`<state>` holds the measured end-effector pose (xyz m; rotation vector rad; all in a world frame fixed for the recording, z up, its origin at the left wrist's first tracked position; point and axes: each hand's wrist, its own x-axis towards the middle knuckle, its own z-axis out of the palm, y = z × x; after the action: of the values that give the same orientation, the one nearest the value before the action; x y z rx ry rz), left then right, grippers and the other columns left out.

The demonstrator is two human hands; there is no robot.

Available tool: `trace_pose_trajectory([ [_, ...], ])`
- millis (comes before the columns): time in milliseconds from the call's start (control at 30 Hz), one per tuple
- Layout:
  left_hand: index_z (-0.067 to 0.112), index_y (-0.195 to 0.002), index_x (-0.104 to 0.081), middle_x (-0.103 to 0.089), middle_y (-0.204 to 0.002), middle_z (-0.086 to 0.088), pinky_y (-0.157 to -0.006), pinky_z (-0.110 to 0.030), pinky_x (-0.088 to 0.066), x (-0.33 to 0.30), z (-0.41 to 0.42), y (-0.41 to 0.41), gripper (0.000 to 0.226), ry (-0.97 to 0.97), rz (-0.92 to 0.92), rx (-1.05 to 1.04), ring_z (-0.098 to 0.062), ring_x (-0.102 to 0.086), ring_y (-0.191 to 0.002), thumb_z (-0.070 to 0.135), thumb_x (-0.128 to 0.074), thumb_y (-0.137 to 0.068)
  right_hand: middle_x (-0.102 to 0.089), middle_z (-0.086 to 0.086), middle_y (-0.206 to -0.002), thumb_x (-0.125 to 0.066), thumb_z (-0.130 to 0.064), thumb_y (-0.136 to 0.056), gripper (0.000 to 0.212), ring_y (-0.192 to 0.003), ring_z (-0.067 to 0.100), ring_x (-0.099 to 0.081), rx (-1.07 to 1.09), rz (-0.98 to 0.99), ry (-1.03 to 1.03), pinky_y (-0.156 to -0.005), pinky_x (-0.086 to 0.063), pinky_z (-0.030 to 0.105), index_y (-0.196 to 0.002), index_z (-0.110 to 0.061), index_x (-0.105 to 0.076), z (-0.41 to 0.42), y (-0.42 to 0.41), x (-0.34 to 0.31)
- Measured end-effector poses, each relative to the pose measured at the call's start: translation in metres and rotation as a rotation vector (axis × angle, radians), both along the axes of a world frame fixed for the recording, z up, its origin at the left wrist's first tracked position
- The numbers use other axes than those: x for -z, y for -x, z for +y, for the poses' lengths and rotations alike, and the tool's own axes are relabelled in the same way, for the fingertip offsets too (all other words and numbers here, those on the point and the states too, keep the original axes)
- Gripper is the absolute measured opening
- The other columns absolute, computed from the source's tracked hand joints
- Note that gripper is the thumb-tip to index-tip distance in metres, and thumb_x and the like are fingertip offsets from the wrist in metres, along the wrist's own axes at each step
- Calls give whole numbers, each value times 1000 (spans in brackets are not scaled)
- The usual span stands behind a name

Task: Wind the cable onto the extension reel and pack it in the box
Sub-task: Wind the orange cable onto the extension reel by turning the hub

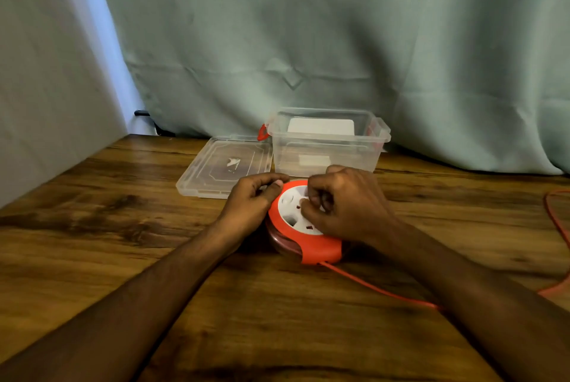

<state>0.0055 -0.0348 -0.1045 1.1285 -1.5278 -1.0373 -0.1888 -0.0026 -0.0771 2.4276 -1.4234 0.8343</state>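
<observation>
A round orange extension reel [311,249] with a white socket face lies flat on the wooden table [123,227]. My left hand [251,204] grips its left rim. My right hand [345,202] rests on top with the fingers curled into the white face. An orange cable [379,286] leaves the reel's near edge, runs right under my right forearm and loops back along the table's right side [558,224]. Behind the reel stands an open clear plastic box [327,141] with red latches.
The box's clear lid [225,165] lies flat to the left of the box. A green curtain [339,42] hangs just behind the table's far edge. A pale wall runs along the left side.
</observation>
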Motion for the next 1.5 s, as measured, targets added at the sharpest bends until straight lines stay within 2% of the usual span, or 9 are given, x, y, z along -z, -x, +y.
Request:
trace_pose_trajectory([
  [233, 15, -121, -73, -75, -114, -3, -92, -42, -60, 0, -1, -1, 26, -4, -5, 36, -20, -72, -104, 15, -54, -103, -51, -10, -136, -68, -42, -71, 48, -130, 14, -52, -279, -154, -542, -98, -56, 37, -119, -37, -71, -17, 33, -10],
  [433, 18, -119, -74, -75, -114, -2, -91, -43, -61, 0, -1, -1, 25, -16, 2, 45, -19, -73, -103, 16, -54, -103, -47, -10, -151, -80, -24, -87, 47, -131, 11, -55, -276, -134, -683, -95, -60, 30, -131, -35, -67, -20, 47, -13],
  [667, 24, -118, -72, -70, -120, 5, -93, -44, -60, -2, 1, 0, 25, 15, -5, 42, -19, -70, -109, 15, -53, -103, -64, -15, -135, -89, -39, -75, 45, -117, 5, -65, -261, -105, -612, -92, -61, 28, -118, -32, -76, -16, 46, -21],
  [833, 22, -119, -72, -72, -118, 4, -90, -40, -61, -2, 1, 0, 25, 8, 10, 45, -19, -72, -106, 15, -54, -103, -75, -14, -111, -92, -53, -66, 40, -97, 6, -71, -161, -51, -568, -80, -63, 35, -94, -29, -77, -6, 34, -30],
  [967, 21, -120, -72, -72, -118, 1, -88, -37, -61, -3, 2, 0, 25, 7, 2, 49, -18, -72, -104, 15, -55, -103, -71, -23, -89, -88, -63, -64, 46, -81, 1, -65, -71, 22, -543, -58, -50, 22, -65, -21, -68, -3, 24, -30],
  [1100, 20, -120, -71, -73, -116, 3, -78, -28, -62, -3, 2, 0, 25, 4, 6, 57, -13, -74, -97, 13, -54, -103, -75, -2, -67, -76, -83, -53, 65, -81, 17, -76, -28, 23, -594, -66, -62, 40, -49, -19, -62, -7, 20, -29],
  [1233, 20, -124, -69, -74, -115, 0, -78, -27, -63, -4, 4, -1, 28, -4, 35, 92, -13, -75, -97, 11, -54, -102, -74, -2, -69, -76, -73, -72, 57, -70, 15, -72, -15, 179, -589, -59, -49, 29, -63, -17, -71, -4, 15, -41],
  [1333, 23, -136, -61, -76, -113, -7, -84, -37, -63, -4, 4, -4, 38, 3, 49, 147, -23, -74, -100, 9, -56, -102, -74, -15, -98, -79, -54, -83, 24, -93, 5, -69, -100, 175, -588, -80, -60, 34, -92, -31, -75, -5, 22, -48],
  [1500, 23, -145, -50, -73, -115, -18, -85, -44, -60, -6, 5, -3, 50, -17, 46, 237, -37, -71, -104, 6, -58, -99, -56, -21, -146, -80, -26, -88, 60, -120, 1, -60, -224, 214, -765, -95, -57, 29, -138, -50, -58, 0, 30, -58],
])
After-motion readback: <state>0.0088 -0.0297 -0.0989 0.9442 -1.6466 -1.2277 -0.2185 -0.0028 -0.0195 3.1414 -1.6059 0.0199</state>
